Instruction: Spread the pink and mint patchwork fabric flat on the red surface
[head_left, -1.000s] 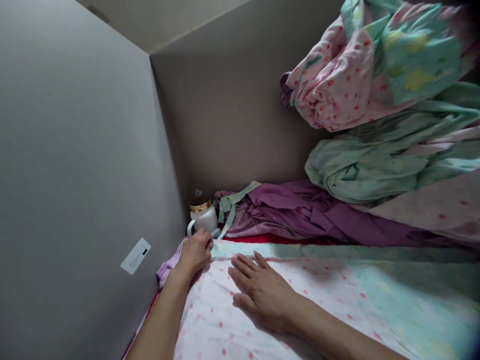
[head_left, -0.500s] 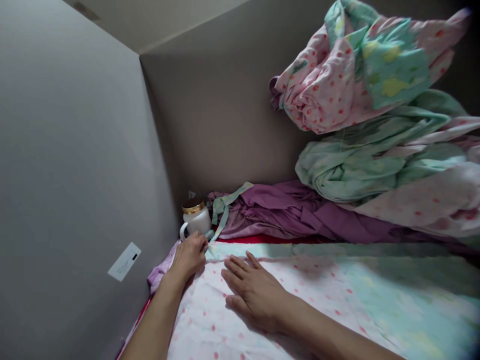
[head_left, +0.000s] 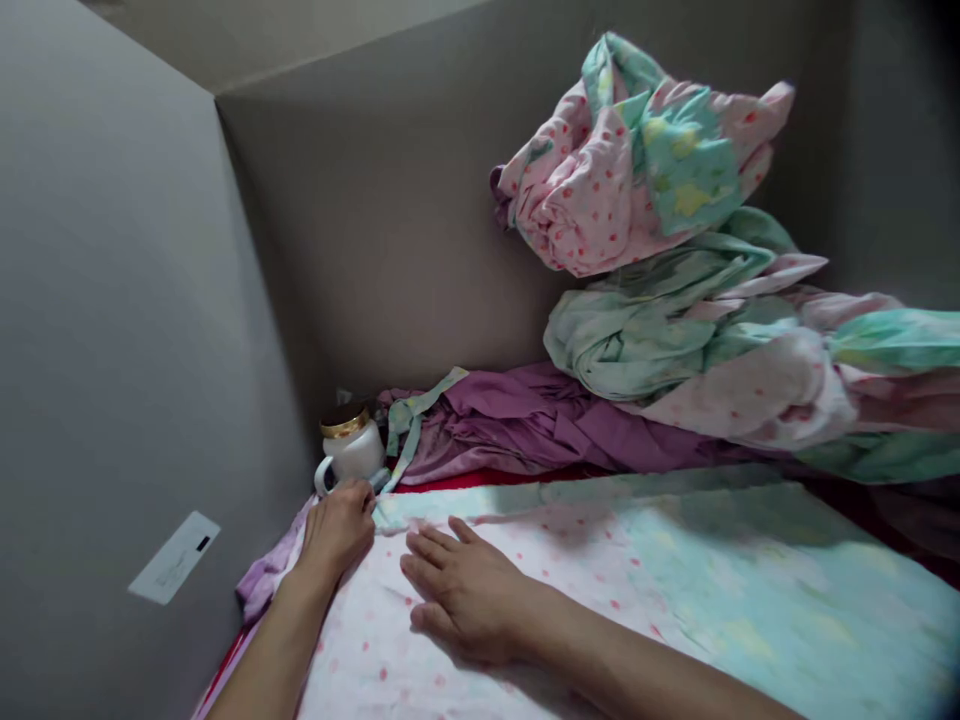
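A pink-dotted and mint sheet (head_left: 615,580) lies spread flat over the bed. My left hand (head_left: 337,525) grips its far left corner, close to the wall, with the fingers curled on the cloth. My right hand (head_left: 461,590) lies flat on the sheet just to the right, fingers apart, pressing the cloth down. A white mug with a gold lid (head_left: 350,448) stands in the corner right behind my left hand.
A purple cloth (head_left: 540,420) lies bunched along the back wall. A tall heap of pink and mint bedding (head_left: 660,260) rests on it at the right. Grey walls close the left and back; a white wall plate (head_left: 174,558) sits low on the left.
The view has swung to the right, so everything sits further left in the picture. Both hands keep their places on the sheet corner.
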